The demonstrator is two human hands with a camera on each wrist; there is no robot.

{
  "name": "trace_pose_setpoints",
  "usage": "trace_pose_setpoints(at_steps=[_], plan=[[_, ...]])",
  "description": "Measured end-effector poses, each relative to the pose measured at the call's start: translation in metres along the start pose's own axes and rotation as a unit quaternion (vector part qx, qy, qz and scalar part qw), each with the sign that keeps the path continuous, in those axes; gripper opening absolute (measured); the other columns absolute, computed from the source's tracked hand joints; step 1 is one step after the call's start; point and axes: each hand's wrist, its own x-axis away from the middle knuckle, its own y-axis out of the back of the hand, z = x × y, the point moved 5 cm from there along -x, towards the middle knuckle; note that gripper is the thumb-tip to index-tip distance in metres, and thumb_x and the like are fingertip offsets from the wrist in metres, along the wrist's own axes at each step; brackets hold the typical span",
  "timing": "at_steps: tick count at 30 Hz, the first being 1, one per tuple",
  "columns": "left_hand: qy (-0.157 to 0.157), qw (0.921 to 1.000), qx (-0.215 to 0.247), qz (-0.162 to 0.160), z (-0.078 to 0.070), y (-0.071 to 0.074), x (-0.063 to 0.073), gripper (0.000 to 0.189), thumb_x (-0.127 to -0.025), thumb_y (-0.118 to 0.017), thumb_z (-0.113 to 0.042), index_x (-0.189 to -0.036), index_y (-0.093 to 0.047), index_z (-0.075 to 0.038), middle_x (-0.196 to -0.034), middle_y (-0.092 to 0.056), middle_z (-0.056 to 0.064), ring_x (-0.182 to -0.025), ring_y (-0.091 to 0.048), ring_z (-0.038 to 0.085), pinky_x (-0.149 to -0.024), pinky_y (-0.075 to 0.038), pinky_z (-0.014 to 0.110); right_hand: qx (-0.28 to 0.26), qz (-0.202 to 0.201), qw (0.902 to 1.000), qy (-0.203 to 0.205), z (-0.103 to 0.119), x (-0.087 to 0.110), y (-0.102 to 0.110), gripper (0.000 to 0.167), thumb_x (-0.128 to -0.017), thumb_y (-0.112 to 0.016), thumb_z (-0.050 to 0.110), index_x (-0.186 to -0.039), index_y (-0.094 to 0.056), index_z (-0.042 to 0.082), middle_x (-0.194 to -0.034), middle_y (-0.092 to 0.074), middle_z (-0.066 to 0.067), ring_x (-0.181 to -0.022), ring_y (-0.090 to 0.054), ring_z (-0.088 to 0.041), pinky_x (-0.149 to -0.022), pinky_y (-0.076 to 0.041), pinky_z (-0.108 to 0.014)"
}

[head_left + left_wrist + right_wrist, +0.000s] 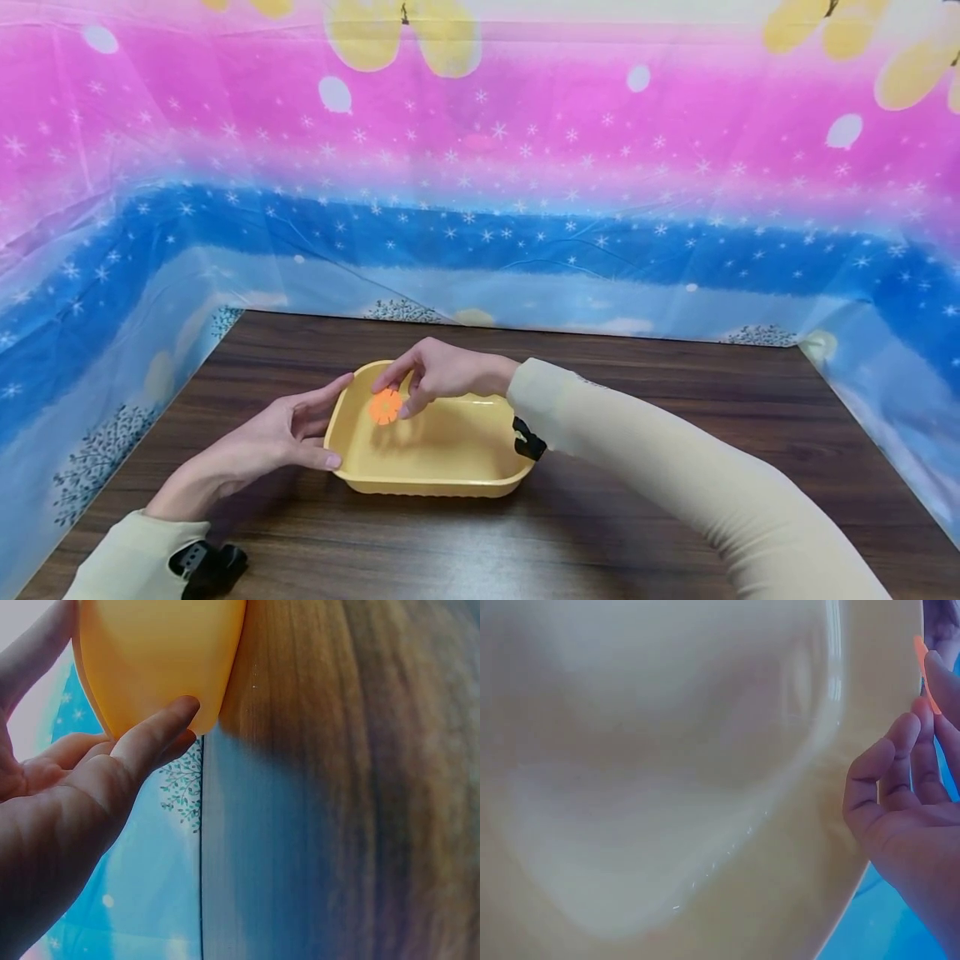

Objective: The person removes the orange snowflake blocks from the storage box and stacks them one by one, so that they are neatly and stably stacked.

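Observation:
My right hand (448, 369) reaches over the yellow plastic basin (431, 482) and pinches an orange interlocking disc (386, 407) between thumb and index finger. The disc is round with notched edges and hangs above the basin floor near its left end. In the right wrist view the disc (927, 673) shows edge-on beside the thumb, with the other fingers loosely curled. At the basin's left end my left hand (262, 433) holds the outer wall, the thumb at the near corner and a finger at the far one. The left wrist view shows its fingers against the basin wall (161, 660).
The basin stands on a dark wood-grain table (637, 517). A pink and blue patterned cloth (480, 183) hangs behind the table and along its sides. Black straps (528, 439) sit on both wrists, over pale sleeves.

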Motion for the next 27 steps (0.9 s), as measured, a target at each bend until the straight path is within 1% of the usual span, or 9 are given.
trace_pose_setpoints(at_steps=[5, 7, 10, 14, 20, 27], plan=[[-0.002, 1.0, 0.002, 0.001, 0.001, 0.001, 0.0, 0.109, -0.09, -0.08, 0.002, -0.17, -0.006, -0.007, -0.174, -0.005, 0.021, -0.152, -0.022, 0.048, -0.105, -0.052, 0.036, -0.014, -0.007, 0.9999, -0.003, 0.0, 0.006, 0.004, 0.046, -0.087, -0.083, -0.004, -0.132, -0.074, 0.003, -0.108, -0.075, 0.001, -0.096, -0.061, -0.023, -0.073, -0.052, -0.024], [-0.003, 1.0, 0.003, 0.001, 0.001, 0.001, 0.0, 0.109, -0.09, -0.08, 0.002, -0.17, -0.006, -0.007, -0.174, -0.005, 0.021, -0.152, -0.022, 0.047, -0.104, -0.052, 0.036, -0.019, -0.009, 0.9998, -0.004, 0.001, 0.009, 0.005, 0.046, -0.087, -0.083, -0.003, -0.132, -0.074, 0.004, -0.109, -0.075, 0.001, -0.098, -0.061, -0.025, -0.074, -0.052, -0.024], [-0.002, 1.0, 0.003, 0.001, 0.002, 0.001, 0.0, 0.109, -0.09, -0.081, 0.001, -0.17, -0.007, -0.007, -0.174, -0.006, 0.02, -0.153, -0.022, 0.047, -0.103, -0.053, 0.035, -0.029, -0.015, 0.9995, -0.006, 0.001, 0.014, 0.007, 0.046, -0.087, -0.083, -0.003, -0.132, -0.074, 0.005, -0.108, -0.075, -0.001, -0.096, -0.06, -0.027, -0.073, -0.052, -0.024], [-0.007, 0.9999, 0.008, 0.006, 0.001, 0.0, 0.0, 0.109, -0.09, -0.08, 0.001, -0.17, -0.006, -0.007, -0.174, -0.007, 0.021, -0.152, -0.023, 0.047, -0.103, -0.053, 0.035, -0.043, -0.024, 0.9987, -0.01, 0.001, 0.022, 0.009, 0.048, -0.087, -0.083, -0.002, -0.133, -0.073, 0.005, -0.105, -0.075, -0.003, -0.089, -0.059, -0.025, -0.073, -0.052, -0.024], [-0.017, 0.9997, 0.011, 0.012, 0.0, -0.001, 0.0, 0.107, -0.092, -0.078, 0.003, -0.169, -0.005, -0.005, -0.174, -0.005, 0.021, -0.152, -0.023, 0.047, -0.104, -0.053, 0.035, -0.059, -0.043, 0.9972, -0.017, -0.001, 0.033, 0.012, 0.047, -0.086, -0.084, -0.002, -0.131, -0.074, 0.006, -0.102, -0.074, -0.003, -0.087, -0.06, -0.022, -0.075, -0.053, -0.024], [-0.017, 0.9997, 0.012, 0.012, 0.0, -0.001, 0.0, 0.106, -0.092, -0.078, 0.003, -0.17, -0.005, -0.006, -0.174, -0.005, 0.021, -0.151, -0.023, 0.048, -0.103, -0.053, 0.035, -0.074, -0.058, 0.9955, -0.01, -0.005, 0.044, 0.017, 0.049, -0.084, -0.084, -0.006, -0.131, -0.074, 0.003, -0.101, -0.073, -0.008, -0.079, -0.058, -0.02, -0.071, -0.052, -0.024]])
